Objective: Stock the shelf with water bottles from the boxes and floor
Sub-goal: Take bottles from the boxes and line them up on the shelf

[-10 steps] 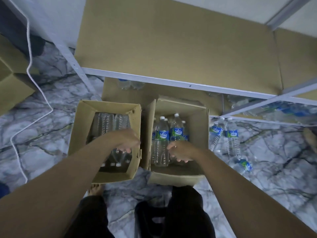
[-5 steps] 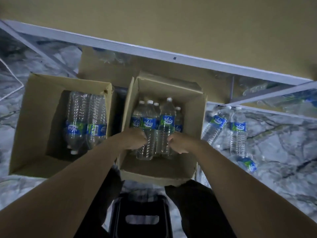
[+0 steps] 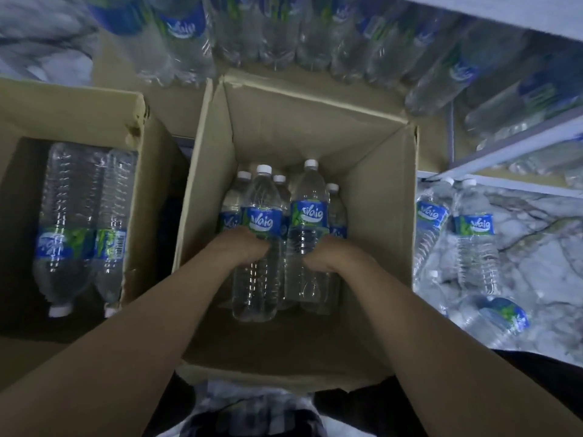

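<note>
At centre frame, the person's left hand (image 3: pixel 249 244) and right hand (image 3: pixel 328 252) each close around an upright water bottle (image 3: pixel 263 222) in the middle box (image 3: pixel 375 197), best lifted straight up toward the stocked shelf (image 3: pixel 511 146) at upper right.

Little here lies outside the job. At the bottom edge we see dark trousers (image 3: pixel 492 386), one leg showing on the right and the other (image 3: pixel 176 405) on the left, both cut off by the frame. Between the legs we make out a blurred patch (image 3: pixel 252 411), pale with dark bars across it; we cannot tell what it is. Left of centre, down in a narrow gap, we see a dark bluish shape (image 3: pixel 172 216), mostly hidden and too dim for us to name.
</note>
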